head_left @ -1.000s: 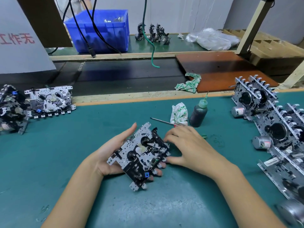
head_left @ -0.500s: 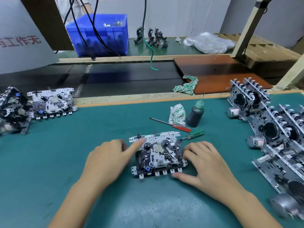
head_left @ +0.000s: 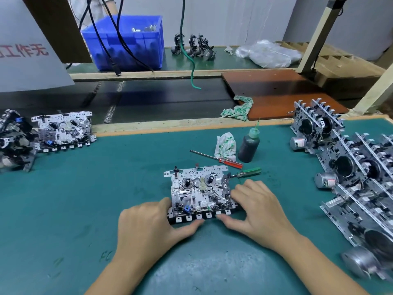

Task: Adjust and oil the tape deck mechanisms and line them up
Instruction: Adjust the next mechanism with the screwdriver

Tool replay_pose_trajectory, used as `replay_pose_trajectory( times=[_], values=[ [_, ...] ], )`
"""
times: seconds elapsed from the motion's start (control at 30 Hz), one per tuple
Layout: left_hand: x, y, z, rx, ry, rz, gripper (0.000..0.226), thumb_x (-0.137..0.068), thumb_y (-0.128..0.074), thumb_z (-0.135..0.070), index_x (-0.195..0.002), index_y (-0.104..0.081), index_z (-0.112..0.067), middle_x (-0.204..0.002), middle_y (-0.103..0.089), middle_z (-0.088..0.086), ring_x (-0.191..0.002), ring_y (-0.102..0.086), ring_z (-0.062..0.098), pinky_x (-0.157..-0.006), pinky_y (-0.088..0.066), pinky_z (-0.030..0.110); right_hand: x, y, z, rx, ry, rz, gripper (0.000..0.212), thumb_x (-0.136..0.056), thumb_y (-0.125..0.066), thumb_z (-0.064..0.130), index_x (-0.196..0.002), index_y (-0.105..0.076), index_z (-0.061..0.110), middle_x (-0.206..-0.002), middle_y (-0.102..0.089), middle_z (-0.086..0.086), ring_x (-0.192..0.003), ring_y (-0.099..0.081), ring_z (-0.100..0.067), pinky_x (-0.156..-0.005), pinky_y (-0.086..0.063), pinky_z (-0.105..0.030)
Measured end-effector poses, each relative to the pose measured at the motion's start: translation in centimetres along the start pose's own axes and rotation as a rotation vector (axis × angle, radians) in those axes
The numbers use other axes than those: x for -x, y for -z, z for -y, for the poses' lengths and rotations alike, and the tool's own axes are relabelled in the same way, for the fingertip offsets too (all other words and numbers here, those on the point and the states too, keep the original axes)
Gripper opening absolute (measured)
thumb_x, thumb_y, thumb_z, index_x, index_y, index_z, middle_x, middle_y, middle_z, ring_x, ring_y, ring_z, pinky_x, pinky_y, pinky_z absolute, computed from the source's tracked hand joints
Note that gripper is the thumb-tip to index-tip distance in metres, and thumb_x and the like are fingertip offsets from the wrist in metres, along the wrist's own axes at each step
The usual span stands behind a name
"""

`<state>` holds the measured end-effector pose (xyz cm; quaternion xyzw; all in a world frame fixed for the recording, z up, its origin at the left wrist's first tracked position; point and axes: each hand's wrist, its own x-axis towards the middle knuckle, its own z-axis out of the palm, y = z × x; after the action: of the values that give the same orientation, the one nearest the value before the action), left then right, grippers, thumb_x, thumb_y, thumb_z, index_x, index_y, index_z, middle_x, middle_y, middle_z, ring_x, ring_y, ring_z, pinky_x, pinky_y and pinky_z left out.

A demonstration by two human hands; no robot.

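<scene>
At the back a blue plastic crate (head_left: pixel 125 43) holds a few small metal cylinders, and the squat dark oil bottle (head_left: pixel 248 146) with its green nozzle stands upright on the teal mat (head_left: pixel 106 188). In front of the person lies the tape deck mechanism (head_left: pixel 201 193), flat on the mat, a perforated silver plate crowded with black spindles and pale gears (a tiny blue block sits near its front edge). The left hand (head_left: pixel 148 226) grips its left end, thumb under the row of white keys; the right hand (head_left: pixel 257 207) pinches the right end likewise. Red-handled (head_left: pixel 217 159) and green-handled (head_left: pixel 246 172) screwdrivers lie just behind.
</scene>
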<state>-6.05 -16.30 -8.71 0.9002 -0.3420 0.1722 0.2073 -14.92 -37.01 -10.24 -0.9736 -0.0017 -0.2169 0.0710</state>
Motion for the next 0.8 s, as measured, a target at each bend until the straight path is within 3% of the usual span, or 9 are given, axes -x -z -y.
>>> replay_pose_trajectory(
  times=[0.17, 0.27, 0.47, 0.6, 0.67, 0.8],
  values=[
    [-0.1, -0.8, 0.2, -0.008, 0.029, -0.019, 0.063, -0.059, -0.048, -0.075, -0.04, -0.038, -0.017, -0.031, -0.036, 0.001, -0.026, -0.04, 0.02, -0.04, -0.021, 0.019, -0.1, 0.1, 0.0, -0.078, 0.052, -0.003, 0.049, -0.074, -0.054, 0.063, -0.061, -0.038, 0.018, -0.06, -0.036, 0.008, -0.061, -0.032, -0.013, -0.064, -0.025, -0.024],
    [0.0, -1.0, 0.7, 0.029, -0.001, 0.01, 0.064, -0.058, -0.047, -0.078, -0.042, -0.044, -0.016, -0.031, -0.039, 0.0, -0.028, -0.043, 0.021, -0.037, -0.024, 0.02, -0.1, -0.1, 0.0, -0.051, 0.053, -0.047, 0.047, -0.074, -0.054, 0.062, -0.06, -0.037, 0.02, -0.057, -0.039, 0.006, -0.058, -0.037, -0.017, -0.062, -0.026, -0.025],
    [0.0, -0.6, 1.3, 0.107, -0.142, 0.094, 0.056, -0.058, -0.05, -0.077, -0.056, -0.028, -0.025, -0.034, -0.04, -0.004, -0.031, -0.044, 0.016, -0.034, -0.032, 0.023, 0.0, -0.1, -0.1, 0.005, 0.033, -0.084, 0.051, -0.072, -0.051, 0.065, -0.058, -0.044, 0.016, -0.056, -0.043, 0.004, -0.056, -0.04, -0.017, -0.062, -0.028, -0.027],
    [0.1, -0.5, 1.6, 0.177, -0.282, 0.094, 0.046, -0.061, -0.058, -0.067, -0.058, -0.032, -0.029, -0.035, -0.038, -0.006, -0.031, -0.04, 0.012, -0.033, -0.035, 0.018, 0.1, -0.1, 0.1, 0.036, -0.009, -0.108, 0.058, -0.069, -0.05, 0.071, -0.053, -0.044, 0.015, -0.051, -0.044, 0.004, -0.052, -0.041, -0.017, -0.06, -0.029, -0.029],
    [0.0, -0.4, 1.5, 0.168, -0.266, 0.081, 0.046, -0.061, -0.057, -0.066, -0.059, -0.03, -0.029, -0.035, -0.039, -0.007, -0.031, -0.041, 0.013, -0.033, -0.034, 0.018, 0.0, -0.1, 0.2, 0.05, -0.03, -0.124, 0.058, -0.07, -0.05, 0.071, -0.052, -0.042, 0.016, -0.049, -0.043, 0.004, -0.051, -0.041, -0.017, -0.06, -0.029, -0.03],
    [0.0, -0.5, 1.6, 0.116, -0.215, 0.081, 0.044, -0.063, -0.054, -0.065, -0.052, -0.045, -0.023, -0.036, -0.041, -0.005, -0.031, -0.043, 0.015, -0.032, -0.034, 0.019, 0.1, 0.0, -0.3, -0.041, 0.061, -0.062, 0.049, -0.075, -0.052, 0.065, -0.062, -0.032, 0.022, -0.059, -0.032, 0.009, -0.058, -0.031, -0.014, -0.061, -0.026, -0.026]
  ],
)
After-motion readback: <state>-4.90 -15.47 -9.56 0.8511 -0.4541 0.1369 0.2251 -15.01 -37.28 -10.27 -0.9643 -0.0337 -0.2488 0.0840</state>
